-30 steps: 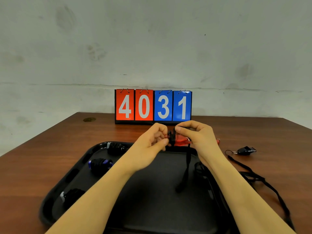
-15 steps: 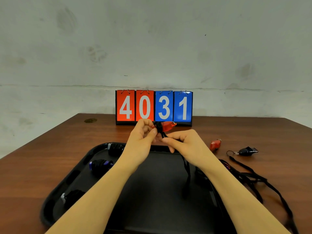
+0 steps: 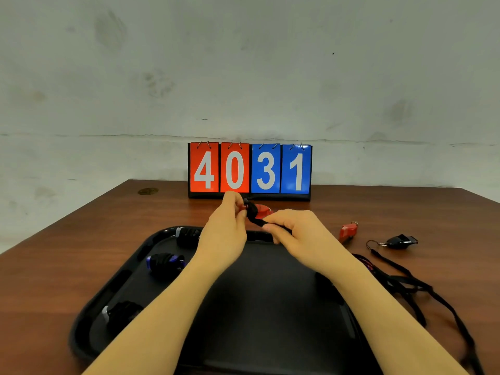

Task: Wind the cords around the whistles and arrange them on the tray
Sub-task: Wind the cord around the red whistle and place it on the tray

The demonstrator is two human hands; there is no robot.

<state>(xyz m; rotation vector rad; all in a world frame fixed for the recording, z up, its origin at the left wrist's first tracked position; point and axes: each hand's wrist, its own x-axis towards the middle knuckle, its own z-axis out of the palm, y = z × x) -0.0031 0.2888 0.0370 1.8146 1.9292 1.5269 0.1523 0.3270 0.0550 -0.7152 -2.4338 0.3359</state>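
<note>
left hand pinches the red whistle; right hand pinches its black cord. whistle looks light and rigid, cord limp: hold the body, keep tension.

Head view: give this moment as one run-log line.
left hand grips red whistle | right hand pinches black cord | tray: three wound

A flip scoreboard reading 4031 stood upright at the far edge of the brown wooden table, against a grey wall.
</note>
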